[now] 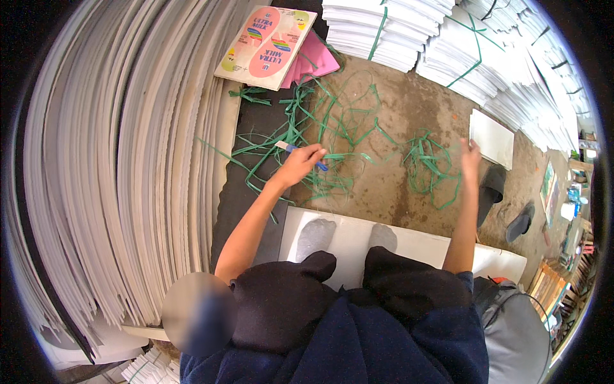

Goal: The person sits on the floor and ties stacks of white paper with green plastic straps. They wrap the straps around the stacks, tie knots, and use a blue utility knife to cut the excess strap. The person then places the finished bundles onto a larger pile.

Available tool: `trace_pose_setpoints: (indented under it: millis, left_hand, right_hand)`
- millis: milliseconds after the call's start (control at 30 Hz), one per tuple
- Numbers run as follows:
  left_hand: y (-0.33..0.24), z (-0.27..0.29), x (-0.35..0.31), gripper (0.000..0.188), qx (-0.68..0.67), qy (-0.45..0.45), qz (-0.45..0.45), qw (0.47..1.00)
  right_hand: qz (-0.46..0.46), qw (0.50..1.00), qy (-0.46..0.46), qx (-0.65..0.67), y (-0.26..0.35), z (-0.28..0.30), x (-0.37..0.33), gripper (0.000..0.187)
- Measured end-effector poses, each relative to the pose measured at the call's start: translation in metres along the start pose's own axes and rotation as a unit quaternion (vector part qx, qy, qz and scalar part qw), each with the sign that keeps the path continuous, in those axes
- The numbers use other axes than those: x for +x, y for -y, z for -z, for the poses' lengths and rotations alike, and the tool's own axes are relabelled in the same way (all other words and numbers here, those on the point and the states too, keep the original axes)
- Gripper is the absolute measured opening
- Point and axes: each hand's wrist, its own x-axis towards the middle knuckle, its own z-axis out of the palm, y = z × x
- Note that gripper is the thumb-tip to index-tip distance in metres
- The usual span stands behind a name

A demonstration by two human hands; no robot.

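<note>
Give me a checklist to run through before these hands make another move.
1. Blue-handled tool secure in the left hand: ok, fingers close around it.
2. Tool's blade, if any, covered: cannot tell; a pale end sticks out past the hand.
3. Right hand touching the small white paper stack: cannot tell; it overlaps the corner in view.
4. Floor free of loose green twine: not ok, tangles lie there.
5. Grey socks clear of twine: ok, both on the white board.
</note>
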Motion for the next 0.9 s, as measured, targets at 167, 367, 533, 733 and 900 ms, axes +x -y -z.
trace_pose_setpoints:
  millis: [167,367,533,733,900]
  left_hand:
    - [-0.032,-0.026,0.013,0.029,0.100,-0.025,-0.068,0.992]
    - [-0.044,-0.025,0.016,0.033,0.057,0.114,-0.002,0.992]
    - [0.001,0.023,0.001,0.033,0.157,0.110,0.032,0.981]
    - [0.009,0.033,0.010,0.024,0.204,0.010,-0.054,0.977]
    - [-0.023,0.006,0.028,0.022,0.181,0.023,-0.117,0.976]
  right_hand:
    - [0.217,0.884,0.398,0.110,0.118,-0.061,-0.112,0.068]
    - [0.160,0.847,0.477,0.170,0.118,-0.069,-0.121,0.018]
    - [0.119,0.954,0.228,0.154,0.047,-0.011,-0.044,0.024]
    - [0.120,0.973,0.110,-0.165,0.027,0.015,-0.025,0.032]
    - [0.324,0.913,0.233,-0.087,0.096,-0.043,-0.088,0.057]
